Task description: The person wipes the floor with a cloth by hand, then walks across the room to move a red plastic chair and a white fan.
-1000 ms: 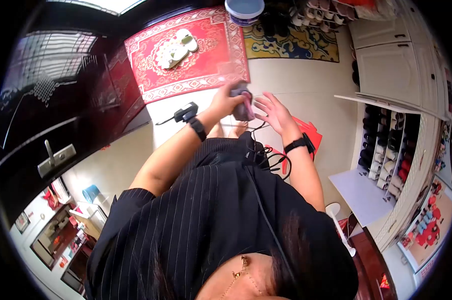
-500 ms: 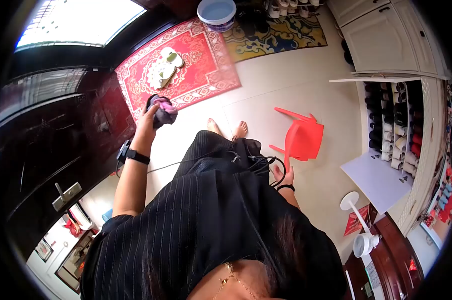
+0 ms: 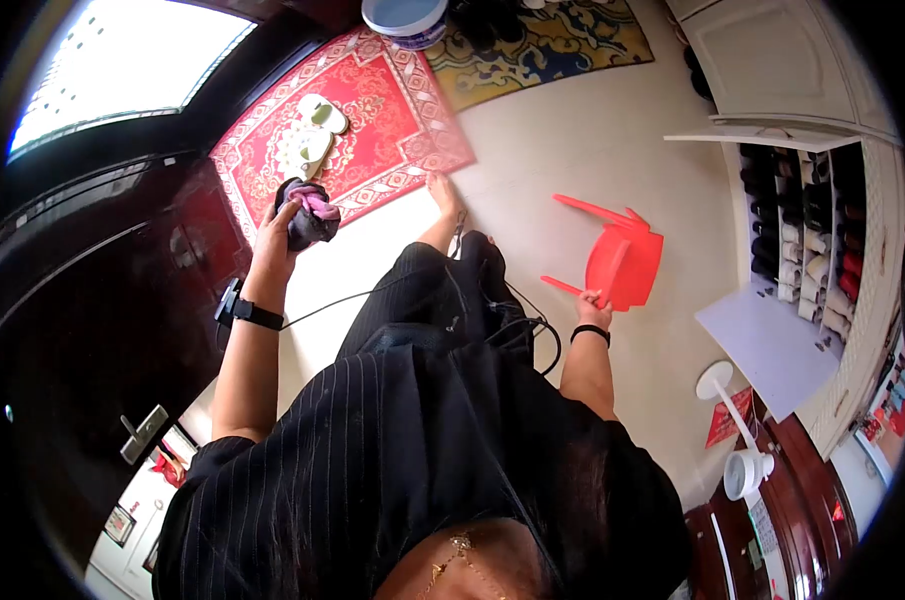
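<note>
My left hand (image 3: 276, 228) is closed around a bunched cloth (image 3: 315, 222), dark grey and black with a pink part; its exact kind is unclear. It is held over the near edge of a red patterned rug (image 3: 392, 110). On the other side, my right hand (image 3: 593, 310) grips a red plastic stool (image 3: 622, 262) by its near edge. The stool is tilted, with two legs pointing left. A pair of pale slippers (image 3: 317, 135) rests on the rug beyond the cloth.
A bucket (image 3: 405, 22) stands at the back by a blue-and-yellow mat (image 3: 542, 50). To the right, an open cabinet holds rows of shoes (image 3: 797, 235), its pale door (image 3: 767, 340) swung outward. A white fan (image 3: 742, 470) is at lower right; a dark door (image 3: 92, 290) is on the left.
My right hand has reached forward and now visibly grips the stool, which has shifted slightly right in view. One bare foot has stepped forward to the rug's edge. The cloth stays in my left hand.
</note>
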The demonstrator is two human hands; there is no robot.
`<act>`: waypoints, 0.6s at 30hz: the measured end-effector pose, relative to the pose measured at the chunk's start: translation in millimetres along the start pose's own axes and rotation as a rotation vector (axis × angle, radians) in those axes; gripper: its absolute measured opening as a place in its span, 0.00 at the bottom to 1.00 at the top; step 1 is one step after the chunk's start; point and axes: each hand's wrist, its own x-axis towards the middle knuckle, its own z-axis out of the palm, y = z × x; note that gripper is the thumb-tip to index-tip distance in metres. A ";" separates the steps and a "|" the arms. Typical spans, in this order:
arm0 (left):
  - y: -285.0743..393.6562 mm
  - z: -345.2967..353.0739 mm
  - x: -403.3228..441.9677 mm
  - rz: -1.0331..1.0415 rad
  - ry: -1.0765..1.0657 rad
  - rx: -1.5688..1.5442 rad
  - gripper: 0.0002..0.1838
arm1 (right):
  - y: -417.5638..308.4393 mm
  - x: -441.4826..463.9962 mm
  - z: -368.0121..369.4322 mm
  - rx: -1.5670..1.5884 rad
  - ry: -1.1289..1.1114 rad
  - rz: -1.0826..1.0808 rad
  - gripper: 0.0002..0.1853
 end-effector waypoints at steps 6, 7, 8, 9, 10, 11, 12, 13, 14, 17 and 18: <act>-22.6 -54.1 51.0 0.043 -0.077 0.193 0.23 | -14.4 -81.3 56.1 -0.275 -0.217 -0.188 0.11; -25.9 -62.0 66.4 0.077 -0.114 0.241 0.23 | -32.6 -54.2 53.4 -0.348 -0.407 -0.235 0.11; -22.5 -59.2 70.3 0.042 -0.271 0.072 0.23 | -21.8 -77.7 55.0 -0.346 -0.671 -0.091 0.12; -21.6 -52.1 77.8 -0.027 -0.468 -0.122 0.23 | -12.4 -68.0 54.9 -0.421 -0.637 -0.208 0.05; -22.0 -47.6 87.7 -0.122 -0.655 -0.269 0.24 | -5.1 -56.8 55.3 -0.501 -0.590 -0.324 0.09; 1.3 -22.3 56.3 -0.125 -0.567 -0.145 0.22 | -0.2 -43.9 55.0 -0.582 -0.532 -0.435 0.17; 11.3 -11.6 48.0 -0.306 -0.271 -0.153 0.22 | 52.2 -112.4 78.6 -0.725 -0.450 -0.617 0.17; 7.2 -21.3 62.7 -0.153 -0.669 -0.150 0.23 | 64.3 -135.1 96.3 -0.713 -0.415 -0.562 0.12; -0.7 -42.9 89.6 -0.277 -0.593 -0.211 0.23 | 76.1 -157.1 112.9 -0.700 -0.380 -0.507 0.09; -29.9 -112.7 179.3 -0.966 -0.402 -0.972 0.23 | 99.0 -125.2 149.9 -0.762 -0.303 -0.669 0.11; -31.4 -110.1 189.9 -0.925 -0.366 -0.862 0.23 | 104.7 -123.8 157.5 -0.936 -0.229 -0.787 0.13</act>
